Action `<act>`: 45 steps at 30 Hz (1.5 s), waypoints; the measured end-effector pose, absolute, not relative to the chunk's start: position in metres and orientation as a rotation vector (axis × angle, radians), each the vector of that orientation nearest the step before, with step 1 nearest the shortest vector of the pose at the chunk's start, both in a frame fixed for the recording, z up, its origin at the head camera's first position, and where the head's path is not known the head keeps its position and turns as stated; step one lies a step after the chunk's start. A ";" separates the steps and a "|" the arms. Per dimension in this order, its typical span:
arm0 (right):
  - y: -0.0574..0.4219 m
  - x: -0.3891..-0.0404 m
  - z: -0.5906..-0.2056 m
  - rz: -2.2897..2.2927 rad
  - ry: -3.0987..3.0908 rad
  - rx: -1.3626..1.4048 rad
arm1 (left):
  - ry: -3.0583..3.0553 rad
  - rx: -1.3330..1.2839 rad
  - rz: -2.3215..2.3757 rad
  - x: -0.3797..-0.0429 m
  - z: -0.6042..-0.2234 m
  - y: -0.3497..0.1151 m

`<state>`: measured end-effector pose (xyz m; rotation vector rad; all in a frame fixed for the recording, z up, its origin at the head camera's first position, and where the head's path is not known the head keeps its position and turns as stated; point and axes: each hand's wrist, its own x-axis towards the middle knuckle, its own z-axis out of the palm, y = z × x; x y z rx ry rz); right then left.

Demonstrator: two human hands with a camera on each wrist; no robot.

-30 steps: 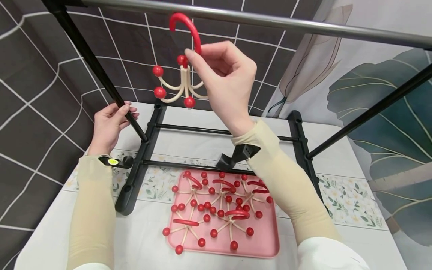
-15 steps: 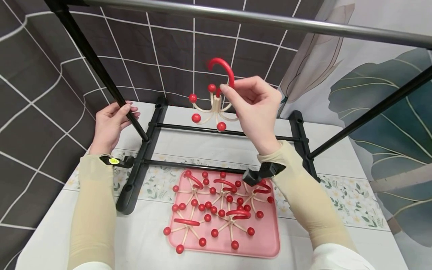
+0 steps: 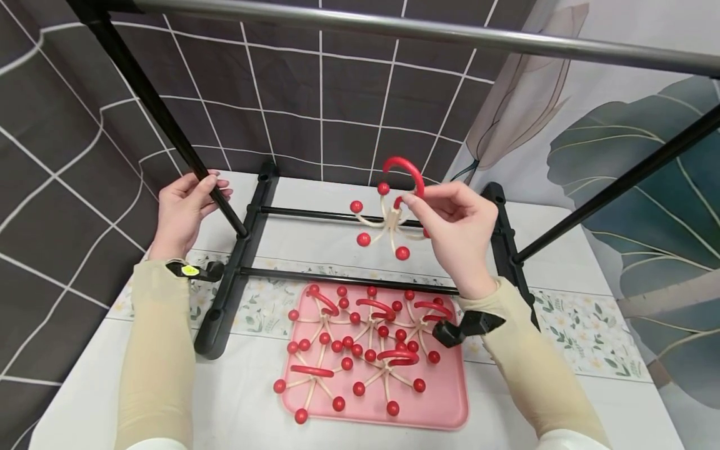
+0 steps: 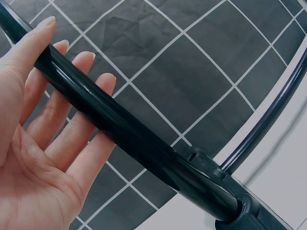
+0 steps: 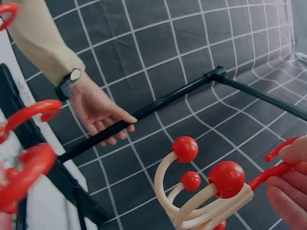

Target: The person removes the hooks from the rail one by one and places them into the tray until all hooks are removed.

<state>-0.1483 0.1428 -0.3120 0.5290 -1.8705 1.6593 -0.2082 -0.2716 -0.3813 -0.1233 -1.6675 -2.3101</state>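
In the head view my right hand (image 3: 462, 230) pinches the red hook of a small hanger (image 3: 392, 219) between thumb and fingers. The hanger has cream curved arms tipped with red balls and is held over the rack's base, below the top bar. My left hand (image 3: 181, 211) holds the black side post (image 3: 152, 109) of the rack low down. In the left wrist view the thumb lies over the post (image 4: 129, 127) with the fingers behind it. The right wrist view shows the hanger's balls and arms (image 5: 235, 203) up close.
Overhead runs the rack's metal top bar (image 3: 360, 22). Several similar hangers (image 3: 385, 369) lie on a pink tray (image 3: 435, 406) at the front of the table. Dark gridded cloth (image 3: 292, 81) hangs behind, and a patterned curtain (image 3: 630, 187) at the right.
My right hand has carried the hanger down and to the right, away from the top bar towards the space above the tray. The left hand stays on the post.
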 end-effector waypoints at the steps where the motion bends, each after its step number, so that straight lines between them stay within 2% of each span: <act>1: 0.146 -0.145 -0.315 1.662 -1.887 0.525 | -1.669 -0.127 -2.308 -0.208 -0.382 -0.272; 16: 0.188 -0.098 -0.346 1.841 -1.839 0.482 | -1.640 -0.149 -2.336 -0.209 -0.382 -0.273; 27: 0.221 -0.070 -0.336 1.928 -1.827 0.568 | -1.640 -0.138 -2.331 -0.209 -0.381 -0.272; 45: 0.263 -0.037 -0.345 2.176 -1.841 1.037 | -1.626 -0.126 -2.343 -0.210 -0.382 -0.271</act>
